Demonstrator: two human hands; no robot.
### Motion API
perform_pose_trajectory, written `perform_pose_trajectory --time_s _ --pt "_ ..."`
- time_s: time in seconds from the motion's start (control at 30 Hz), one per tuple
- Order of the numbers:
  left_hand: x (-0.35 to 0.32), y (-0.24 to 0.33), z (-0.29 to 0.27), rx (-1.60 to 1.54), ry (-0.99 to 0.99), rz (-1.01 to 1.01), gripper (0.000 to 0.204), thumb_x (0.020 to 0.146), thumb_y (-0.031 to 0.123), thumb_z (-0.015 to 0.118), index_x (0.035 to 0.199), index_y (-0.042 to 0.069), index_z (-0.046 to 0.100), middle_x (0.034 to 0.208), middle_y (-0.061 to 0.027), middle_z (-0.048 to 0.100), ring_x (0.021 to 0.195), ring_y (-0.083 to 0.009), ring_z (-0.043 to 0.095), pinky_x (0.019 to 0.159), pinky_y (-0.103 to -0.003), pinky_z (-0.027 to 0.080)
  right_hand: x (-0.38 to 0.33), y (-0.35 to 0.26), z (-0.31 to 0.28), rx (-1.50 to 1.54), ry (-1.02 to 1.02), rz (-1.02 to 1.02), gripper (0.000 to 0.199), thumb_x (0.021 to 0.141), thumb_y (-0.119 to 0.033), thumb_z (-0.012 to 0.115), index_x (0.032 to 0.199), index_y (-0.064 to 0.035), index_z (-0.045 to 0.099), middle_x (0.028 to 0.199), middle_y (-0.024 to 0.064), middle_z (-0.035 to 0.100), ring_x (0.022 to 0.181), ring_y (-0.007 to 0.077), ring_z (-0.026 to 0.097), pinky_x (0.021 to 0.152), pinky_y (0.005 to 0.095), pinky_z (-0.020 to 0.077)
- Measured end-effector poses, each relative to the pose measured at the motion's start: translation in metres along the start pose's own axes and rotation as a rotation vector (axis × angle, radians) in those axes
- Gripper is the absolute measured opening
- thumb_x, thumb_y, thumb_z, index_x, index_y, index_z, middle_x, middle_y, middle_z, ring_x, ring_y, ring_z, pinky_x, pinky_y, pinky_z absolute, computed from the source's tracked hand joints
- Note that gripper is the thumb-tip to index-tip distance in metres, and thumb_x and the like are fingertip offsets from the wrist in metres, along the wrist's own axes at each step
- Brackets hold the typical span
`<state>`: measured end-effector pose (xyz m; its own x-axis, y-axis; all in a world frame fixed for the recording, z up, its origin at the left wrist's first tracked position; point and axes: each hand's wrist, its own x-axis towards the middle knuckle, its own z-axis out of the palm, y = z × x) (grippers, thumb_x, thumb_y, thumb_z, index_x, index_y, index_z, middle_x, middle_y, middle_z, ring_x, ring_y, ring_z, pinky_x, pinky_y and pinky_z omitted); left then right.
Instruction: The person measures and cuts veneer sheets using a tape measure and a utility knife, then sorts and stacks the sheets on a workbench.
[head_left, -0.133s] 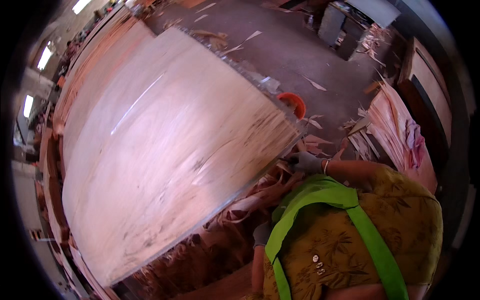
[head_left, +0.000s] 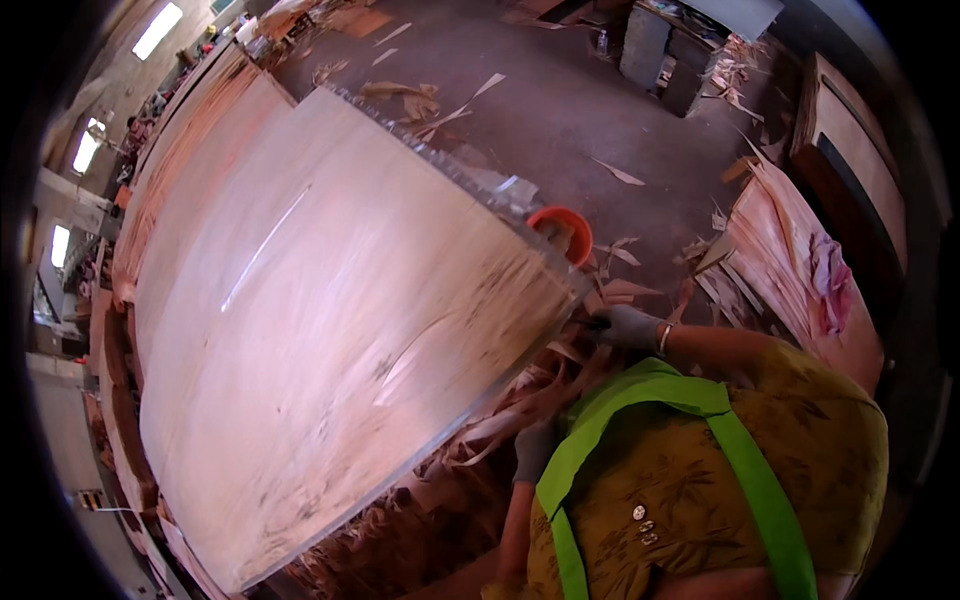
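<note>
A large pale wood veneer sheet (head_left: 330,300) lies on top of a stack, its grain marked with dark streaks near the right corner. My right hand (head_left: 628,328), in a grey glove, is beside that corner. Its fingers look closed, but what they hold, if anything, is too dark to make out. Below the sheet's near edge is my left hand (head_left: 537,452), also gloved in grey, close to the torn veneer scraps (head_left: 490,430). The green apron is beside it, and its fingers are blurred and partly hidden.
An orange-red bucket (head_left: 562,235) stands just past the sheet's right corner. Pinkish veneer sheets (head_left: 785,250) lean at the right, near a dark-edged panel (head_left: 860,180). Veneer slivers (head_left: 618,172) litter the floor. A block-like stand (head_left: 645,50) is at the back.
The whole view has shifted slightly. My left hand has come up a little towards the sheet's near edge. My right hand stays by the corner.
</note>
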<state>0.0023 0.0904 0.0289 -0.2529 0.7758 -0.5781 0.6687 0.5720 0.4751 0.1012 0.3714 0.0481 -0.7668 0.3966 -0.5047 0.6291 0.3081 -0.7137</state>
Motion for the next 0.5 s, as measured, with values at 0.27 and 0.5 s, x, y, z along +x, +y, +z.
perform_pose_trajectory --time_s 0.27,0.5 --pt "0.176 0.198 -0.077 0.019 0.718 0.465 0.029 0.082 0.019 0.056 0.107 0.005 0.058 0.112 -0.0143 0.058 0.105 -0.0321 0.053 0.088 -0.042 0.042 -0.021 0.168 -0.178 -0.096 0.142 0.107 0.035 0.081 -0.020 0.059 0.114 -0.0074 0.059 0.098 0.0153 0.065 0.089 0.0256 0.062 0.078 0.0343 0.0469" --pt "0.325 0.232 -0.131 0.079 0.753 0.146 0.039 0.084 0.022 0.054 0.118 0.005 0.054 0.115 -0.0177 0.057 0.099 -0.0332 0.057 0.086 -0.043 0.044 -0.070 0.306 -0.285 0.243 0.588 0.067 0.022 0.083 -0.011 0.056 0.101 -0.0011 0.062 0.084 0.0123 0.065 0.075 0.0168 0.061 0.067 0.0299 0.0467"
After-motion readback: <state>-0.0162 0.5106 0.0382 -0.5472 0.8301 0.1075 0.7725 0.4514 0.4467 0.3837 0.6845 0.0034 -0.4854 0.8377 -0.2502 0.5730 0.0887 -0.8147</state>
